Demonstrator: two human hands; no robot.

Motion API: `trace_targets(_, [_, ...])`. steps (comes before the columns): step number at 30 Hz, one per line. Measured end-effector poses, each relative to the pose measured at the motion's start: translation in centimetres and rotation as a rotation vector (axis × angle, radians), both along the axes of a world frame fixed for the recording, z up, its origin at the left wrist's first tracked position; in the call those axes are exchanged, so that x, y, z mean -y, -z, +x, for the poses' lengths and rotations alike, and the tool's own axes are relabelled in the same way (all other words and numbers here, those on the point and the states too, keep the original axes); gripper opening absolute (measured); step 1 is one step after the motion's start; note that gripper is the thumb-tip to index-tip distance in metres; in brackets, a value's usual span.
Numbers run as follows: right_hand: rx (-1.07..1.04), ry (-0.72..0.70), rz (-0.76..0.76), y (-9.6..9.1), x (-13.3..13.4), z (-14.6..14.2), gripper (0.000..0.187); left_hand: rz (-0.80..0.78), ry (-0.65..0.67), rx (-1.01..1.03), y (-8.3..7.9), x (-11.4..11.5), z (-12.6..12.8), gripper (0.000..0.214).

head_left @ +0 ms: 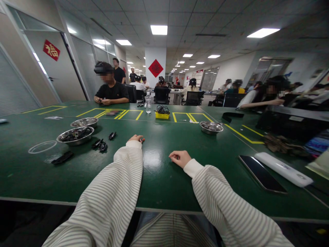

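From the right hand (180, 158), green tabletop (176, 138) lies free toward twelve o'clock; a steel bowl (211, 131) blocks one, a phone (262, 174) between three and four.

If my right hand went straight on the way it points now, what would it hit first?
Probably your left hand, or the small dark, orange-tipped item it seems to hold: your right hand points that way across the glossy green tabletop, though depth is unclear.

Ceiling panels (158, 30) light my view unevenly; glare whitens the bench (167, 192), and dim edges stretch, blurring rightward.
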State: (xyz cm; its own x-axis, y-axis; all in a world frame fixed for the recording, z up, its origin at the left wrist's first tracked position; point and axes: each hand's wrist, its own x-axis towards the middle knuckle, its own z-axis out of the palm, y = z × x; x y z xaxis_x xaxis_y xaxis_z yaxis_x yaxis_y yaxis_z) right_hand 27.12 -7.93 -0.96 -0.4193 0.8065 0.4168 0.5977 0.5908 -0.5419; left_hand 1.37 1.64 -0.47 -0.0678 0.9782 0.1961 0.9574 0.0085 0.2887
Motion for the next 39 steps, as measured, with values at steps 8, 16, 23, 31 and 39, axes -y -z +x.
trace_targets(8, [0.007,-0.004,0.001,0.4,-0.1,0.1,0.015,0.067,-0.093,-0.056,-0.1,0.4,0.1,0.029])
trace_targets(16, [0.023,0.218,0.033,0.7,-0.9,0.8,0.014,0.233,0.252,0.164,-0.3,2.2,3.3,0.022])
trace_targets(23, [0.023,0.327,0.041,0.8,-1.2,1.1,0.013,0.200,0.733,0.146,0.6,6.5,8.6,0.017])
trace_targets(31, [0.064,0.340,-0.022,0.8,-1.2,1.0,0.015,0.065,0.793,0.087,0.6,7.6,9.5,0.018])
trace_targets(39, [0.078,0.334,-0.023,0.6,-1.0,0.7,0.016,0.051,0.776,0.095,0.4,7.7,9.1,0.019])
